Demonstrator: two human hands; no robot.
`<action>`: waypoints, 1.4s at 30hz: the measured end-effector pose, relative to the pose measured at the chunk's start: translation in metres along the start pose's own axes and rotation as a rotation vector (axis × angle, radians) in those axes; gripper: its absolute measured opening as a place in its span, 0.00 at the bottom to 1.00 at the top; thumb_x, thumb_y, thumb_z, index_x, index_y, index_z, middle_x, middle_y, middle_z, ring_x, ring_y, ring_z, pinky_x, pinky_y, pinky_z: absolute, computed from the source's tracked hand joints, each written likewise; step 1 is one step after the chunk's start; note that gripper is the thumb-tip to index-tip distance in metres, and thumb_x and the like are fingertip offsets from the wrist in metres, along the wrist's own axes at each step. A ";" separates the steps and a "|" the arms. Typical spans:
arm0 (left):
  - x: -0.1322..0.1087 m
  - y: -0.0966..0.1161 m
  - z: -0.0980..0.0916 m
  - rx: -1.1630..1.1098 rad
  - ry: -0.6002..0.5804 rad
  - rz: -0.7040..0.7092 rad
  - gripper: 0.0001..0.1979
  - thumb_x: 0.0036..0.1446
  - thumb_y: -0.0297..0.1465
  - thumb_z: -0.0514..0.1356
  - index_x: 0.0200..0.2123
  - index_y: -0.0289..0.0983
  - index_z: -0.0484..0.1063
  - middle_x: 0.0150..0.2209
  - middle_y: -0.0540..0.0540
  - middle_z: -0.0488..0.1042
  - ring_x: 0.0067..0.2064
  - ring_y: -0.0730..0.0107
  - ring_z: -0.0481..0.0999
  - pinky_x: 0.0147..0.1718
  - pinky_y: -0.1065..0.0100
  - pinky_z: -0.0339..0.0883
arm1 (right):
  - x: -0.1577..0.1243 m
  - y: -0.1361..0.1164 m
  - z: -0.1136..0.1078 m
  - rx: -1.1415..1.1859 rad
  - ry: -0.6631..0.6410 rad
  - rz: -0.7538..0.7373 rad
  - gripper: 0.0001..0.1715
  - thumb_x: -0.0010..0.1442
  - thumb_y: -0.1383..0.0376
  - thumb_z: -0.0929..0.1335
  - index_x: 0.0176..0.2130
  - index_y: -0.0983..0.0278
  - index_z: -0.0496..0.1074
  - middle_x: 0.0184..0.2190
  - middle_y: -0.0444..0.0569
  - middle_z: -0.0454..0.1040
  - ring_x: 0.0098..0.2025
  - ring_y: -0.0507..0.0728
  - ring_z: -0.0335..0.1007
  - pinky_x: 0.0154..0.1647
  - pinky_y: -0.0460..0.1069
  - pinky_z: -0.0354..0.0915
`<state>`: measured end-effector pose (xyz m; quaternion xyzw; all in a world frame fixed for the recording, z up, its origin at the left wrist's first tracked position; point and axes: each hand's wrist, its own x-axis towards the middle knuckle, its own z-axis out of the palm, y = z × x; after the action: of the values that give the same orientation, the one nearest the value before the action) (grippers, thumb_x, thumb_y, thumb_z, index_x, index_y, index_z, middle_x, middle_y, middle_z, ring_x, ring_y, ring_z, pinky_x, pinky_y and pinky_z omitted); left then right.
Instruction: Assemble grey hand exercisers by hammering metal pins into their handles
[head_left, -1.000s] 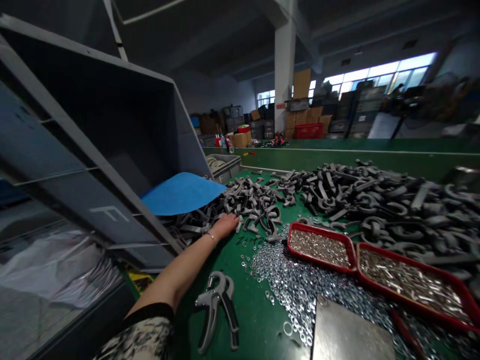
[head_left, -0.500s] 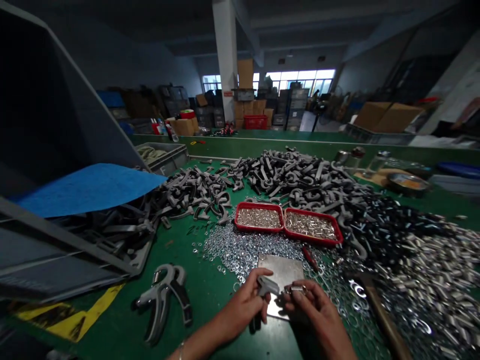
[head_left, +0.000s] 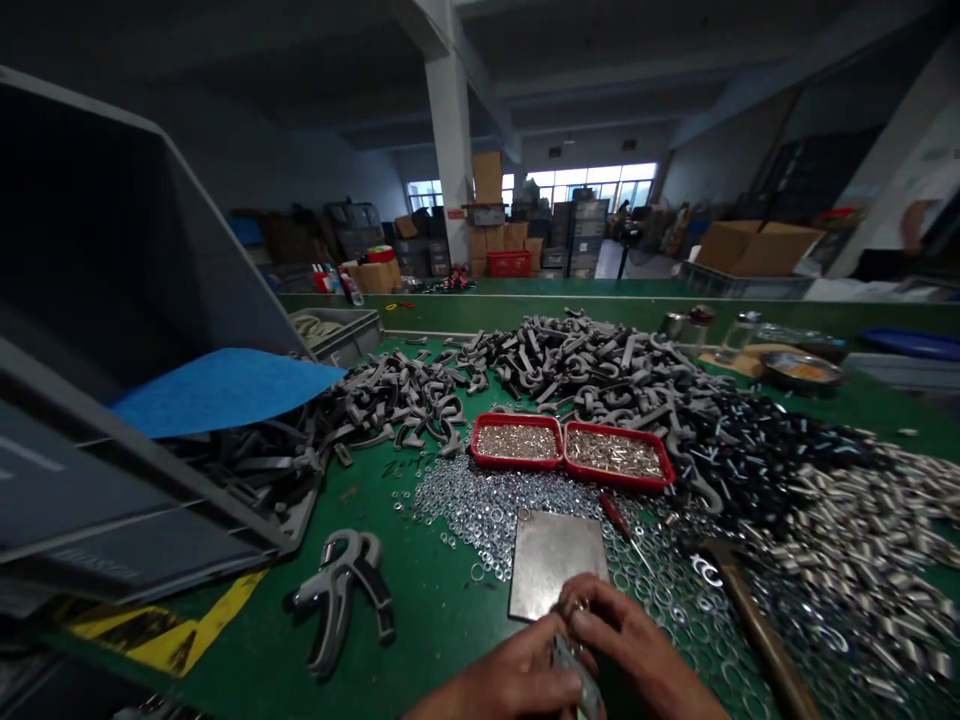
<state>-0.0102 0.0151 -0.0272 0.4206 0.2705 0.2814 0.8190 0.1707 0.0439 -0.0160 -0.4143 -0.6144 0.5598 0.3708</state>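
My left hand (head_left: 514,672) is closed round a grey handle piece (head_left: 576,675) at the bottom of the view, near the front edge of a square metal plate (head_left: 556,560). My right hand (head_left: 634,640) meets it there, its fingers pinched on a small coil spring (head_left: 577,608) held against the end of the handle piece. The fingers partly hide the spring, so I cannot tell whether it is seated. To the left, a grey and black two-handled tool (head_left: 346,595) lies on the green tabletop.
Two red trays (head_left: 517,465) of small pins stand behind loose washers (head_left: 472,505). A screwdriver (head_left: 622,525) and hammer (head_left: 757,620) lie at right, beside metal sleeves (head_left: 877,540). Grey handles (head_left: 585,360) are heaped behind. A tilted grey crate (head_left: 150,520) stands left.
Both hands have moved down towards me, off the middle of the plate. The spring and handle piece, apart before, now meet between my fingers.
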 end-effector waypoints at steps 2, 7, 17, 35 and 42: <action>-0.003 0.003 -0.004 -0.040 0.161 0.036 0.24 0.57 0.50 0.61 0.44 0.35 0.65 0.28 0.46 0.76 0.16 0.83 0.60 0.16 0.78 0.51 | 0.027 0.000 0.001 -0.231 -0.054 -0.036 0.16 0.68 0.56 0.60 0.41 0.62 0.72 0.33 0.49 0.74 0.35 0.57 0.72 0.38 0.51 0.68; -0.001 0.014 -0.027 0.044 0.590 0.222 0.23 0.59 0.51 0.58 0.39 0.35 0.66 0.32 0.44 0.78 0.18 0.80 0.65 0.17 0.77 0.57 | 0.106 0.010 0.008 -0.525 0.050 -0.136 0.07 0.60 0.69 0.65 0.34 0.61 0.73 0.40 0.52 0.71 0.49 0.62 0.65 0.55 0.57 0.59; 0.014 0.043 -0.046 0.479 0.837 0.443 0.17 0.66 0.44 0.53 0.37 0.36 0.70 0.35 0.44 0.76 0.36 0.67 0.74 0.37 0.68 0.67 | 0.065 0.006 0.010 -0.166 0.109 0.038 0.14 0.68 0.57 0.62 0.46 0.63 0.69 0.35 0.50 0.74 0.36 0.58 0.72 0.41 0.54 0.69; 0.028 0.045 0.007 0.470 0.761 0.325 0.18 0.63 0.47 0.53 0.41 0.38 0.69 0.40 0.42 0.74 0.44 0.59 0.73 0.48 0.63 0.64 | 0.011 -0.010 0.011 0.066 0.111 0.012 0.12 0.65 0.55 0.68 0.40 0.61 0.71 0.27 0.44 0.76 0.26 0.54 0.73 0.30 0.48 0.67; 0.035 0.036 0.010 0.276 0.729 0.288 0.25 0.59 0.51 0.58 0.48 0.37 0.70 0.51 0.41 0.75 0.56 0.56 0.70 0.56 0.63 0.62 | -0.001 0.004 -0.004 -0.778 0.128 -0.469 0.24 0.70 0.62 0.61 0.63 0.59 0.64 0.38 0.55 0.79 0.37 0.60 0.75 0.36 0.51 0.69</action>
<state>0.0129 0.0513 0.0009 0.4330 0.5163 0.4846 0.5578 0.1754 0.0448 -0.0199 -0.4064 -0.8320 0.1617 0.3413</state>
